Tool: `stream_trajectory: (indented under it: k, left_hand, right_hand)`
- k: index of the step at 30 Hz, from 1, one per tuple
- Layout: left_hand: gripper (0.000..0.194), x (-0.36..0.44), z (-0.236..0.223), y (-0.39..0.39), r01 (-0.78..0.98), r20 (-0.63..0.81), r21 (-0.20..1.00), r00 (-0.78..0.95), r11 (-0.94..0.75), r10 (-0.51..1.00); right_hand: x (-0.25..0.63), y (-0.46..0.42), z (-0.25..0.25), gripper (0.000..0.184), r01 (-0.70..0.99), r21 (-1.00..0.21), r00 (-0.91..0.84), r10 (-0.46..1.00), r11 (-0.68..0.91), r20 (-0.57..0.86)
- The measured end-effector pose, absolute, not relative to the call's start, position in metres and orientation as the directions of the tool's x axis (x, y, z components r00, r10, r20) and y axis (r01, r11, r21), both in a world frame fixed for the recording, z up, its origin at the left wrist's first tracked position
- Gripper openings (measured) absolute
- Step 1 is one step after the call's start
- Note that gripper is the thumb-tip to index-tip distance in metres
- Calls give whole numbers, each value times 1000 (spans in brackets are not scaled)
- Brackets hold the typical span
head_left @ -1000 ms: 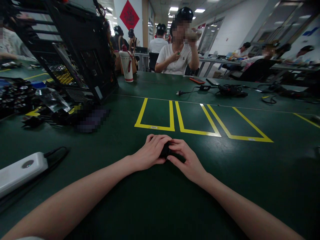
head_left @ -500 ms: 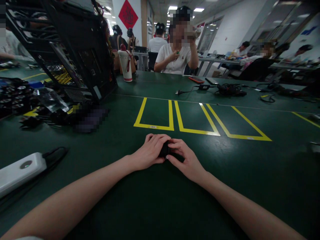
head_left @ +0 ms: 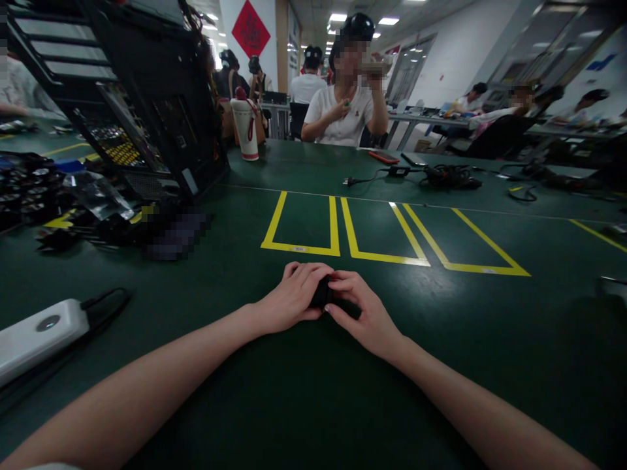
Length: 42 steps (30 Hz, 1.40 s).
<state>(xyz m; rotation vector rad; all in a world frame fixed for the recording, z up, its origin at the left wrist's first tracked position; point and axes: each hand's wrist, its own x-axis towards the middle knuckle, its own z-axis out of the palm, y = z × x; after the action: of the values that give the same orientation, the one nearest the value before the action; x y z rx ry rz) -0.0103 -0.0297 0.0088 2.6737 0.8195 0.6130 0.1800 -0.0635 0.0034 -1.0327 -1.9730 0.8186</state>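
Note:
Between my two hands, on the green table (head_left: 313, 398), is a small black object (head_left: 322, 294); its kind is hidden by my fingers. My left hand (head_left: 296, 294) is closed over its left side, palm down, with the thumb along the near edge. From the other side my right hand (head_left: 362, 307) pinches the object's right end with fingertips and thumb. Just beyond the hands, yellow tape outlines (head_left: 300, 250) mark sections of the tabletop.
A black computer case (head_left: 181, 124) stands at the left behind a clear bottle (head_left: 98, 192) and dark parts. A white power strip (head_left: 44, 336) lies near left. Toward the back are a white cup (head_left: 246, 127) and coiled black cables (head_left: 450, 176). A person (head_left: 345, 114) sits opposite.
My hands keep the same hold on the black object. The view has shifted very slightly; nothing else visibly moves.

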Motion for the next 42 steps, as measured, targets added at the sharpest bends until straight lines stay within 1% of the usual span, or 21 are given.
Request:
stream_trajectory:
  k: [2,4,8,10,15,20,22,25,27,30,34,39,42]
  left_hand:
    - [64,-10,8,-29,471,310,376,748,-798,587]
    - [63,-10,8,-29,475,310,377,745,-796,591]
    - [64,-10,8,-30,469,316,384,743,-795,591]
    - [64,-10,8,-30,463,321,387,743,-797,587]
    - [64,-10,9,-30,461,314,391,747,-796,587]
    - [62,-11,9,-30,466,314,382,747,-798,586]
    - [62,-11,9,-30,467,313,383,746,-797,588]
    - [62,-10,10,-30,469,304,386,748,-795,589]
    - [62,-10,10,-30,471,302,383,749,-795,589]
    - [62,-11,9,-30,472,301,377,752,-797,587]
    - [65,-10,7,-29,469,309,371,752,-802,583]
    - [64,-9,7,-29,476,311,371,745,-797,590]
    - [65,-9,9,-30,481,295,373,750,-794,592]
  right_hand:
    - [180,-64,3,24,388,-790,-392,861,475,325]
    - [179,-63,2,23,378,-798,-377,865,469,330]
    - [179,-62,1,36,375,-813,-356,879,446,318]
    - [179,-62,2,38,387,-803,-365,875,453,318]
    - [181,-63,4,34,383,-798,-388,865,465,317]
    - [181,-63,1,21,368,-807,-381,867,461,322]
    - [180,-62,1,23,363,-818,-370,875,446,313]
    - [180,-62,2,34,375,-827,-362,887,419,285]
    - [179,-62,3,38,388,-819,-369,886,423,283]
    - [179,-62,2,36,398,-800,-385,873,449,298]
    - [180,-62,0,35,363,-810,-398,863,460,311]
    - [180,-61,-2,24,335,-843,-378,879,421,289]
    - [179,-60,-1,30,344,-849,-363,891,400,273]
